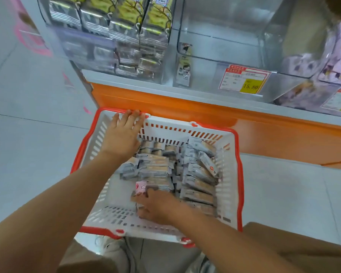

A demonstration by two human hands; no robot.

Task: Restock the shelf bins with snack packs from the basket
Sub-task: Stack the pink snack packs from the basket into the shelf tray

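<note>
The basket (239,174) sits on the floor against the orange shelf base (165,104), and everything the next move needs is read from it. The snack packs (197,174) fill its middle and right side in rows. They are oblong, and most lie with their long axis running across the basket from left wall to right wall. The right hand (158,205) is down inside near the basket's near wall, at the near-left end of the heap. Its fingers curl over and around the end of a stack of packs beside a single pink pack (141,187). It appears to grip several at once, though how many cannot be told. The left hand (124,133) holds nothing. It rests on the basket's far rim at the left corner, fingers nearly straight and tips over the edge, probably steadying it. The clear bin (220,36) that looks bare of stock stands beyond the far rim, above and to the right of the basket's middle, with a price tag (244,79) on its front. The loaded right hand is therefore on the better side, and the lift would go up, forward and a little rightward over the far rim. The packs will likely need turning to match the bin's width.
</note>
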